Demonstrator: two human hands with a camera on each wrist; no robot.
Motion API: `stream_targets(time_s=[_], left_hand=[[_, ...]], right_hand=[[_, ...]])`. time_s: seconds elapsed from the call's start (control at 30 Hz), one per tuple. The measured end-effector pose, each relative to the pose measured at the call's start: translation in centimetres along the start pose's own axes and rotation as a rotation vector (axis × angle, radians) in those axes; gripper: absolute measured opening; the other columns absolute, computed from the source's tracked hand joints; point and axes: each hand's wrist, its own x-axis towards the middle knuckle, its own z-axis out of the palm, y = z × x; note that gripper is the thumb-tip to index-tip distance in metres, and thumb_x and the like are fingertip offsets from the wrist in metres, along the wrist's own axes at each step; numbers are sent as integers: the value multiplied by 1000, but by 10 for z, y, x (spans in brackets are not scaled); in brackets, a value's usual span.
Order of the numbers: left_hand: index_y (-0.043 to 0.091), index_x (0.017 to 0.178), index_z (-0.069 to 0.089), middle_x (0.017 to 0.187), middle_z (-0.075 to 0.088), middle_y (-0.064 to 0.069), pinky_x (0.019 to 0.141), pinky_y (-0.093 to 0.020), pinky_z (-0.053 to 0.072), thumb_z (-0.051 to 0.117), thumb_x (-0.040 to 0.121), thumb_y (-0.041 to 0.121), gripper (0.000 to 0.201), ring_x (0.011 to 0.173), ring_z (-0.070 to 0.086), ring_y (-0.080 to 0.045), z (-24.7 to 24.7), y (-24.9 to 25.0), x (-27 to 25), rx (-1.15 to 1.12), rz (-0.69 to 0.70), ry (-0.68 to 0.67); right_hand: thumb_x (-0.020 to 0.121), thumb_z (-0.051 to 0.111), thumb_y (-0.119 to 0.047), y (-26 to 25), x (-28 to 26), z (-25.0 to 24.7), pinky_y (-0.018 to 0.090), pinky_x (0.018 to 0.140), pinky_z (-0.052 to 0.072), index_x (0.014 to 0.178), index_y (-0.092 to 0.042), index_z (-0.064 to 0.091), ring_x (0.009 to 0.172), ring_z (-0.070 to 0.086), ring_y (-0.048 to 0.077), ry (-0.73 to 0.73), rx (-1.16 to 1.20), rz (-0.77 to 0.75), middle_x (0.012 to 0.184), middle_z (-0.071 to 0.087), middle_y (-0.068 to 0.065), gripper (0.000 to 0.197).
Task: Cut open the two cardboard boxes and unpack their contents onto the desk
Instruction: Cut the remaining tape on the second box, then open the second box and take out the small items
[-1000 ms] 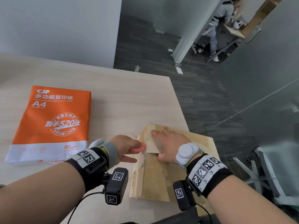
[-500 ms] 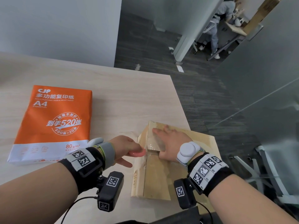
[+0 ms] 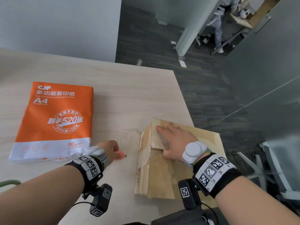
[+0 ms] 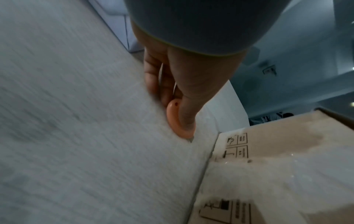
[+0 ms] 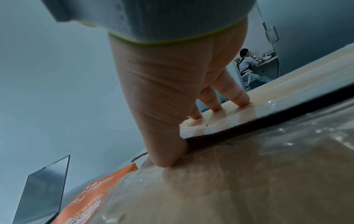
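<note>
An orange cutter is gripped in the left hand at the surface, at nine o'clock of the cardboard box. The box's flap is pressed by the flat right hand. "CJP A4" (also "80g/m²") is printed on the paper ream.
</note>
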Motion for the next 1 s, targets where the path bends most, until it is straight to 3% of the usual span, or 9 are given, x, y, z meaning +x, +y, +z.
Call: stream_targets(time_s=[0.23, 0.37, 0.5, 0.57, 0.63, 0.7, 0.77, 0.87, 1.0], left_hand=[[26, 107, 62, 108, 50, 6, 77, -29, 45, 70, 84, 57, 39, 91, 58, -17, 5, 0, 9, 61, 69, -2], [24, 85, 62, 98, 60, 1, 71, -31, 39, 64, 95, 41, 19, 86, 60, -20, 6, 15, 1, -101, 161, 185], [20, 86, 65, 87, 58, 6, 75, -34, 43, 54, 102, 35, 25, 83, 56, -17, -15, 55, -28, -272, 392, 392], [25, 89, 68, 92, 60, 13, 80, -34, 47, 51, 97, 43, 26, 88, 58, -14, -23, 81, -50, -262, 561, 459], [30, 106, 71, 109, 65, 13, 94, -35, 48, 35, 82, 61, 53, 105, 60, -14, -25, 108, -74, -124, 660, 367], [37, 133, 59, 136, 59, 13, 107, -34, 39, 25, 71, 73, 79, 128, 51, -15, -18, 129, -91, 182, 626, 221], [39, 146, 44, 147, 51, 13, 110, -37, 32, 39, 79, 74, 76, 137, 44, -15, -7, 142, -101, 438, 617, 190], [41, 145, 43, 140, 55, 13, 105, -37, 32, 50, 86, 65, 64, 131, 50, -15, -4, 153, -116, 501, 601, 255], [36, 124, 65, 115, 67, 14, 85, -27, 43, 45, 94, 59, 43, 105, 61, -11, -25, 177, -153, 336, 599, 183]], right_hand=[[80, 60, -46, 4, 2, 14, 42, 99, 48, 151, -42, 12, 137, 38, 38, 36, 30, 13, 166, 12, 10, 86], [87, 63, -53, 10, 1, 18, 42, 112, 39, 154, -44, 18, 150, 23, 32, 42, 93, 0, 169, 5, 3, 81], [87, 66, -56, 19, -7, 17, 33, 115, 29, 151, -47, 33, 154, 17, 16, 83, 253, 3, 169, 7, -10, 73], [91, 64, -52, 23, -14, 18, 26, 114, 26, 147, -45, 42, 151, 22, 9, 132, 338, 6, 166, 16, -15, 61], [98, 58, -42, 28, -20, 19, 21, 112, 25, 141, -38, 53, 147, 31, 8, 195, 397, -3, 162, 32, -14, 44], [101, 54, -32, 33, -27, 21, 21, 110, 33, 131, -31, 64, 135, 47, 11, 243, 491, -5, 149, 52, -10, 32], [101, 53, -29, 43, -40, 25, 26, 106, 40, 123, -29, 69, 122, 56, 10, 271, 583, 17, 134, 63, -11, 28], [97, 53, -41, 61, -68, 26, 27, 95, 49, 113, -38, 70, 103, 63, 3, 289, 654, 68, 115, 68, -21, 23], [96, 54, -47, 91, -119, 16, 22, 81, 49, 99, -43, 69, 87, 62, -7, 435, 706, 84, 98, 69, -26, 16]])
